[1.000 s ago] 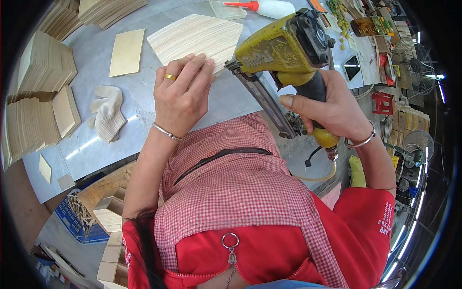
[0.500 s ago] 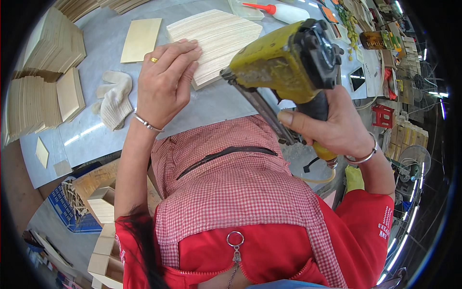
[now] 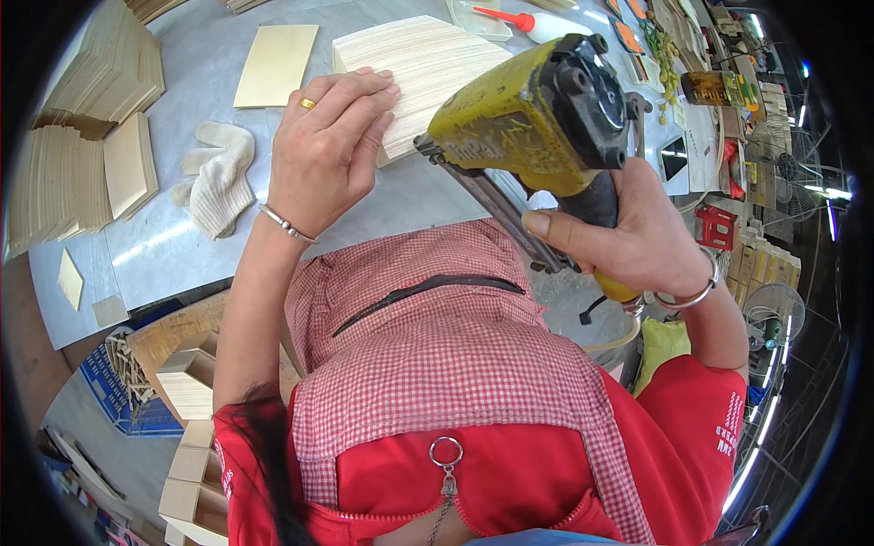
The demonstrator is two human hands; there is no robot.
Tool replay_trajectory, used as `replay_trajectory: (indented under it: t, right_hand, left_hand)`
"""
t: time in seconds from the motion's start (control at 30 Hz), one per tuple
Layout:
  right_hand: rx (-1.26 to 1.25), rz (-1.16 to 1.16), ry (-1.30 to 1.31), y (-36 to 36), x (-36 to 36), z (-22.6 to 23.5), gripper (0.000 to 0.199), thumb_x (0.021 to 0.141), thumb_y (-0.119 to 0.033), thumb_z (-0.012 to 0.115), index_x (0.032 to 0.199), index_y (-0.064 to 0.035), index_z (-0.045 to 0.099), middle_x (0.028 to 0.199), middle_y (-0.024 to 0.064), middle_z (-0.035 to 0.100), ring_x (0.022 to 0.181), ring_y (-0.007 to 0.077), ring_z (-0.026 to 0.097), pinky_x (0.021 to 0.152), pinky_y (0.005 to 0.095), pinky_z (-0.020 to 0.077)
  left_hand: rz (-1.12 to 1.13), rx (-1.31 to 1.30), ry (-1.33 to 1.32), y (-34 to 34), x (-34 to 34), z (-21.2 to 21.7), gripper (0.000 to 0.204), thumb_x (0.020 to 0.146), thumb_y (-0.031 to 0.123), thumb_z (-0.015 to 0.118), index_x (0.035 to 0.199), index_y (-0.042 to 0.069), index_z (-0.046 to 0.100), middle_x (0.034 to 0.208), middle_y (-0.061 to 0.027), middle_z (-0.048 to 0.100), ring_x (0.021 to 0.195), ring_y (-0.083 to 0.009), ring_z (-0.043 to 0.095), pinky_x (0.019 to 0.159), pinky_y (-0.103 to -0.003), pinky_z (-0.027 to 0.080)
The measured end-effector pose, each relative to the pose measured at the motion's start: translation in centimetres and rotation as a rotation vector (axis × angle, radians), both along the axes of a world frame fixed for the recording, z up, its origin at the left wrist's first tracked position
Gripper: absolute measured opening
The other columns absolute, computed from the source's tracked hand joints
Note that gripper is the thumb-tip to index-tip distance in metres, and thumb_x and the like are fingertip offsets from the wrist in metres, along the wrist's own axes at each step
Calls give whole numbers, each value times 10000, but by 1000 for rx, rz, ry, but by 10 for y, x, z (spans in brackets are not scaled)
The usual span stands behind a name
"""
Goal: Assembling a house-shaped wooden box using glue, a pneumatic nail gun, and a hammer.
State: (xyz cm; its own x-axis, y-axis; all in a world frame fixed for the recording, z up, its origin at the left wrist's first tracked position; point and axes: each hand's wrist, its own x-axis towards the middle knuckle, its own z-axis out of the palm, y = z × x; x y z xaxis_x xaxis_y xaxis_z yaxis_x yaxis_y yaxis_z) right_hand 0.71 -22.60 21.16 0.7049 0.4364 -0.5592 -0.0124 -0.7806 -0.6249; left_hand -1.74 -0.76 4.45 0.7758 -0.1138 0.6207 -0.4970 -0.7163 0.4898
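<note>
My right hand grips the dark handle of a yellow and black nail gun, with the thumb along its side. The gun's nose tilts to the left, close to the near right side of a pale wooden box; I cannot tell whether they touch. The box has a striped grain and a pointed outline, and the gun hides part of it. On the box's left end lies my left hand, closed over it with fingers together on top and thumb at the near edge.
Left of my left hand are a white glove and a thin wooden panel. Tall stacks of wooden panels stand at the far left. A white bottle with a red nozzle lies behind the gun. Several open wooden boxes sit below the table.
My left hand and the wooden box have shifted slightly to the right in view. The nail gun has tilted a little and stays in my right hand.
</note>
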Motion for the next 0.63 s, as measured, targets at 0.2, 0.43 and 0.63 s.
replay_trajectory:
  t: [0.2, 0.43, 0.63]
  right_hand:
    - [-81, 132, -59, 10, 8, 11, 385, 741, -224, 685, 991, 59, 611, 678, 165, 604, 596, 210, 538, 627, 343, 470]
    - [69, -97, -20, -30, 1, 2, 352, 800, -246, 690, 1002, 32, 615, 630, 60, 596, 540, 110, 538, 487, 257, 425]
    - [513, -605, 30, -91, -2, -45, 393, 878, -229, 611, 1155, 37, 525, 563, 4, 462, 473, 93, 479, 418, 237, 406]
  left_hand:
    - [42, 20, -41, 1, 0, 2, 167, 778, 53, 640, 944, 59, 658, 1003, -22, 646, 970, -204, 599, 798, -329, 441]
    - [35, 65, -29, -2, -4, 1, 179, 796, 60, 628, 974, 48, 647, 1022, -53, 639, 979, -225, 593, 816, -339, 443]
    - [-160, -539, 266, -90, -32, 23, 404, 826, 156, 632, 1195, 31, 525, 1131, -147, 578, 1004, -308, 555, 902, -372, 426]
